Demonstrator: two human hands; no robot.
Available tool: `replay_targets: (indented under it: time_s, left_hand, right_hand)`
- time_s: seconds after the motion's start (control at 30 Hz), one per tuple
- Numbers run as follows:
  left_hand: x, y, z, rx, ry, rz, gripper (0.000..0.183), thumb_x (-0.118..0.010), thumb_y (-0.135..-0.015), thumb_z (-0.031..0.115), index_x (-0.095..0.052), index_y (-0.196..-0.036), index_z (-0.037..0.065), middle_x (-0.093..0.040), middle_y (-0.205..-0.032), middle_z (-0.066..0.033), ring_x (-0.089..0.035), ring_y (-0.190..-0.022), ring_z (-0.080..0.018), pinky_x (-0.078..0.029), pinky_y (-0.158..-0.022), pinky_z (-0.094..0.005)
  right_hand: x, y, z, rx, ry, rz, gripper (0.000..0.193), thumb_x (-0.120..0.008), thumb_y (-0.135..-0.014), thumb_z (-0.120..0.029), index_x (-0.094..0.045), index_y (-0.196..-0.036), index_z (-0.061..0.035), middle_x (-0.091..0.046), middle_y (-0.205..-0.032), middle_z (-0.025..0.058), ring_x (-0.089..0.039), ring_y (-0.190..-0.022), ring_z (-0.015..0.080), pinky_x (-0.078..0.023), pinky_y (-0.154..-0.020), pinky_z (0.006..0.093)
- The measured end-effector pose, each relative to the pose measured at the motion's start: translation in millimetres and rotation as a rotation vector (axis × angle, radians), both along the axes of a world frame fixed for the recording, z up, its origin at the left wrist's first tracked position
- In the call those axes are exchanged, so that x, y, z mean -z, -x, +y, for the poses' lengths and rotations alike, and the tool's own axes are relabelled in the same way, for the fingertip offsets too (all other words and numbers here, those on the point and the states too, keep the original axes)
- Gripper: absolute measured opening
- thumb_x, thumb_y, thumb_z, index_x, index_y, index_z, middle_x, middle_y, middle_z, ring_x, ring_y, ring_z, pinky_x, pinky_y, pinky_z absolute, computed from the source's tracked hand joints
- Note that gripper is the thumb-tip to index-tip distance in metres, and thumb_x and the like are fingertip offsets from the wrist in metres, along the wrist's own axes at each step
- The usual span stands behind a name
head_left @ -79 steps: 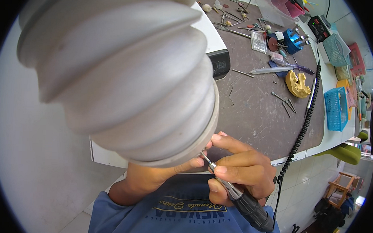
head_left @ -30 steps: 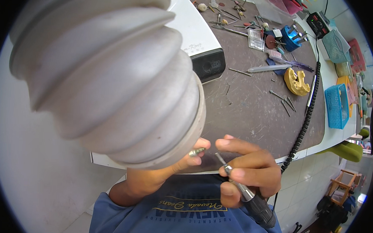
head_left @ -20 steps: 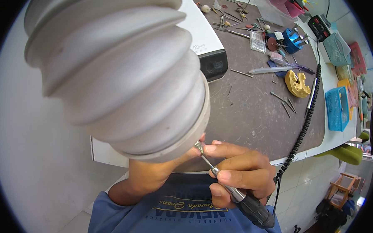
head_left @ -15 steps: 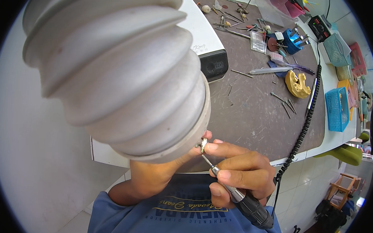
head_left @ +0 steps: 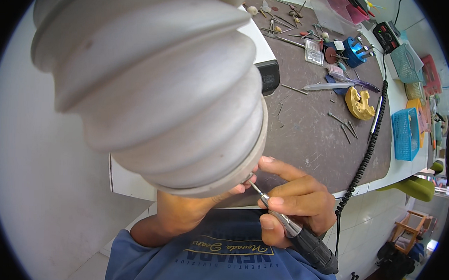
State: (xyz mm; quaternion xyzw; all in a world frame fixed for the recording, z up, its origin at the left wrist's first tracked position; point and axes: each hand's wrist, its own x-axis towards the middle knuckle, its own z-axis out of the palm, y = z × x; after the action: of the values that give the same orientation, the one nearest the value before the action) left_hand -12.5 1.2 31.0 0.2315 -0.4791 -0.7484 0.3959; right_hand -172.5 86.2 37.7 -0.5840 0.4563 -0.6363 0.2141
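My right hand point(head_left: 302, 198) grips a rotary handpiece point(head_left: 293, 225) with a silver front and a black rear. Its thin bur tip point(head_left: 254, 185) points up and left, at the fingertips of my left hand point(head_left: 189, 211). Those fingertips are pinched together around a small shiny piece point(head_left: 249, 176), mostly hidden, whose kind I cannot make out. A large ribbed grey-white hose point(head_left: 166, 92) covers much of my left hand, its rim right over the fingers. My right index finger stretches forward beside the left fingertips.
On the brown mat point(head_left: 304, 138) lie a yellow dental cast point(head_left: 359, 103), a toothbrush point(head_left: 355, 81), loose burs point(head_left: 343, 126) and a blue bur stand point(head_left: 354, 51). A coiled black cord point(head_left: 366, 156) runs down the right side. Blue basket point(head_left: 405, 134) stands beyond it.
The hose appears shifted slightly right. My right hand and handpiece have moved a little right and down, and the index finger has lifted off the small piece, now less visible.
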Motion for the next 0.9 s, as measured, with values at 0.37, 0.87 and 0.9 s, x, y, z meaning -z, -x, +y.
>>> replay_targets:
  time_s: [0.37,0.87,0.9]
  left_hand:
    - [5.5,-1.4,-3.9,0.05,0.098,0.018,0.023,-0.073,-0.088,0.002,-0.064,-0.108,-0.001,-0.061,-0.106,-0.0192,-0.069,-0.089,-0.0206,-0.062,-0.08,-0.0316]
    - [0.5,-0.2,-1.1,0.021,0.01,0.004,0.022,-0.076,-0.087,0.004,-0.066,-0.106,-0.002,-0.062,-0.104,-0.0182,-0.07,-0.089,-0.0204,-0.062,-0.081,-0.0306]
    - [0.5,-0.3,-1.0,0.018,0.004,0.006,0.022,-0.076,-0.087,0.004,-0.066,-0.106,-0.002,-0.062,-0.104,-0.0182,-0.07,-0.089,-0.0204,-0.062,-0.08,-0.0306]
  right_hand:
    - [0.8,-1.6,-2.7,0.012,0.011,0.048,0.024,-0.081,-0.077,-0.004,-0.067,-0.096,-0.0008,-0.071,-0.082,0.0118,-0.071,-0.1,0.0419,-0.06,-0.086,0.0483]
    - [-0.4,-0.7,-3.4,0.013,0.0,0.058,0.023,-0.082,-0.076,-0.003,-0.069,-0.095,-0.0008,-0.072,-0.083,0.0115,-0.072,-0.1,0.0412,-0.059,-0.088,0.0486]
    - [-2.5,-0.5,-2.8,0.009,-0.013,0.053,0.023,-0.082,-0.076,-0.003,-0.069,-0.095,-0.0008,-0.072,-0.083,0.0114,-0.072,-0.1,0.0413,-0.059,-0.088,0.0487]
